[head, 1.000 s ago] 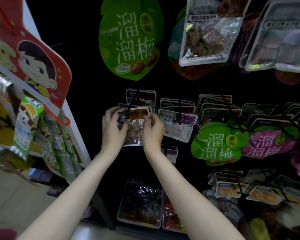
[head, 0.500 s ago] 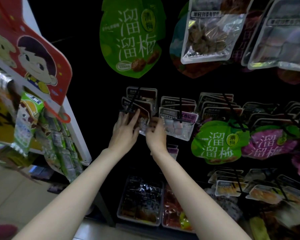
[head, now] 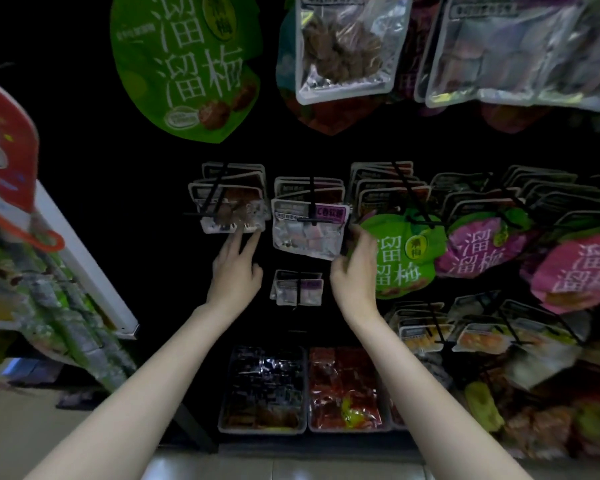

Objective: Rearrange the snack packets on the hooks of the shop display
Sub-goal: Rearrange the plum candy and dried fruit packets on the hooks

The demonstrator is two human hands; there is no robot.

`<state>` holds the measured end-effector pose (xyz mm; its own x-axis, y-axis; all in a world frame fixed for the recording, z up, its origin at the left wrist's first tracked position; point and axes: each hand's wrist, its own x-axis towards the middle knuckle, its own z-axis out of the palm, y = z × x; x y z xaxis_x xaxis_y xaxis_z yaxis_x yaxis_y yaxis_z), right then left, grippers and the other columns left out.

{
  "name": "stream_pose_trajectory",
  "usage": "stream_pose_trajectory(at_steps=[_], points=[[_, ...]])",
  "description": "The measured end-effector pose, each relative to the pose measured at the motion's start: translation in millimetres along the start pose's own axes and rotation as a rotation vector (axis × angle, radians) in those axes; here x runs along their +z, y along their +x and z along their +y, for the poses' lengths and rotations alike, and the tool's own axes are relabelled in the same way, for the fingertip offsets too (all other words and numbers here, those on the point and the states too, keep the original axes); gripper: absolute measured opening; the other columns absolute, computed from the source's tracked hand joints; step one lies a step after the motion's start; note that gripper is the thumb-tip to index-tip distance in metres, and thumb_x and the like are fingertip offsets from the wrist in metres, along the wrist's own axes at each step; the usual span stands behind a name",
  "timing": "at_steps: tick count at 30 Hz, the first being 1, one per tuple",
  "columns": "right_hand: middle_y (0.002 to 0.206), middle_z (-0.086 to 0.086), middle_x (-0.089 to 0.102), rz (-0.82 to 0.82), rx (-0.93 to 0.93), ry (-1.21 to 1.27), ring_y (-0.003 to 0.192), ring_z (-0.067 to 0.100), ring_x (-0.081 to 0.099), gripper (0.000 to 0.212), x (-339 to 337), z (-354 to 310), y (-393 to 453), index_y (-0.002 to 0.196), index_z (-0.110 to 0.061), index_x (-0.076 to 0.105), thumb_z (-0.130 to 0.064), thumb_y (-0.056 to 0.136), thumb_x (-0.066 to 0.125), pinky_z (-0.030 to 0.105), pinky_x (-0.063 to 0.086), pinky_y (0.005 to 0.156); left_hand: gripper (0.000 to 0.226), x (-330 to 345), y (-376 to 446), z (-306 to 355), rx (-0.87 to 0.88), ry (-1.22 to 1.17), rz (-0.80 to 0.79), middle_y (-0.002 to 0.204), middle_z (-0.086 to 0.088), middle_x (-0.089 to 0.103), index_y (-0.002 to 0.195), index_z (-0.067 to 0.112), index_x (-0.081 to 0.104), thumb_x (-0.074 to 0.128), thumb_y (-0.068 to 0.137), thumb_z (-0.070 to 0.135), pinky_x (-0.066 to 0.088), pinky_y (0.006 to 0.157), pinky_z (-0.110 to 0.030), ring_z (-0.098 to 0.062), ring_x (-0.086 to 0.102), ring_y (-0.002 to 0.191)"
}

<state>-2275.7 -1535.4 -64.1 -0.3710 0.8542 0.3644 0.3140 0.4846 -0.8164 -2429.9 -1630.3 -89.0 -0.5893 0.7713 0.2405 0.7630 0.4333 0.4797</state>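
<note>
A row of small clear snack packets hangs on black hooks. The leftmost hook carries brown-snack packets (head: 232, 216). My left hand (head: 236, 271) is just below them, and its straight fingers touch the front packet's bottom edge. The hook beside it holds a purple-labelled packet (head: 307, 228) of pale cubes. My right hand (head: 355, 271) is at that packet's right edge, with the fingers curled round the edge. A smaller stack of packets (head: 298, 287) hangs between my wrists.
Green (head: 400, 254) and pink (head: 478, 247) plum bags hang to the right, with larger bags (head: 187, 64) overhead. Two trays of wrapped snacks (head: 264, 389) sit at the bottom. A white side rack (head: 84, 258) with green packets juts in at the left.
Both hands let go of the brown packet, which now hangs on the left hook. My left hand dropped below it. My right hand moved right to the purple-labelled packet.
</note>
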Motion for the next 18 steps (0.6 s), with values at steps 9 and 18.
stream_pose_trajectory(at_steps=[9, 18], points=[[0.115, 0.008, 0.059, -0.004, 0.046, 0.044, 0.115, 0.028, 0.050, 0.047, -2.0, -8.7, 40.5, 0.130, -0.006, 0.047, -0.010, 0.086, 0.063, 0.031, 0.041, 0.092, 0.060, -21.2, -17.9, 12.8, 0.117, -0.117, 0.068, 0.157, 0.001, 0.010, 0.148, 0.022, 0.020, 0.043, 0.094, 0.008, 0.020, 0.113, -0.027, -0.019, 0.015, 0.142], [0.068, -0.002, 0.058, -0.382, 0.021, 0.278, 0.054, -0.004, 0.049, 0.008, -52.0, -16.9, 25.6, 0.082, -0.008, 0.065, -0.004, 0.088, 0.060, 0.012, 0.038, 0.058, 0.046, -7.3, -33.9, 16.6, 0.121, -0.300, 0.141, 0.145, -0.004, 0.037, 0.139, 0.012, 0.040, 0.043, 0.094, 0.004, 0.032, 0.111, -0.032, -0.017, 0.037, 0.132]])
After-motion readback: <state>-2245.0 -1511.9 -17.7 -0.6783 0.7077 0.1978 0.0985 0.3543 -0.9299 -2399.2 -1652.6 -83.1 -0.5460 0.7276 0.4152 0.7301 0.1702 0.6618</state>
